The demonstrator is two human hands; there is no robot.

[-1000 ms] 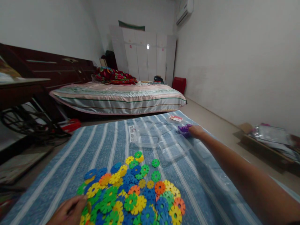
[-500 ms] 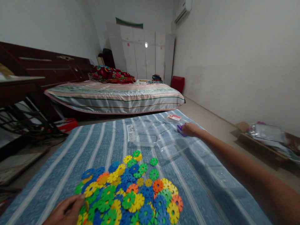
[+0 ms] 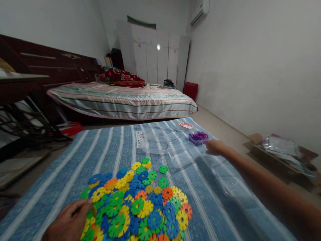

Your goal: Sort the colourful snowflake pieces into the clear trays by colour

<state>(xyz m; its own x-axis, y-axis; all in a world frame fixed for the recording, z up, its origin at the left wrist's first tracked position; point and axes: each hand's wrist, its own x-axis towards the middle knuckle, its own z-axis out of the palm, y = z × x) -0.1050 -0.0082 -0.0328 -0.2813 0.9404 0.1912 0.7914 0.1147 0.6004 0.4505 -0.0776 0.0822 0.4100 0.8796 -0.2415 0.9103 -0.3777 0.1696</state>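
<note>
A heap of flat gear-shaped plastic pieces in blue, green, yellow and orange lies on the blue striped cloth. My left hand rests at the heap's left edge, fingers curled onto the pieces. My right hand is stretched far out, just right of a small clear tray of purple pieces; its fingers look curled with nothing visible in them. Several empty clear plastic trays lie between the heap and the purple tray.
A small red-and-white card lies at the cloth's far edge. Beyond stands a striped bed with a red flowered blanket, white wardrobes and a red bin. A cardboard box with plastic bags sits on the floor at right.
My right hand has drawn back from the purple tray toward me and to the right, leaving the tray uncovered. My left hand stays at the heap's edge.
</note>
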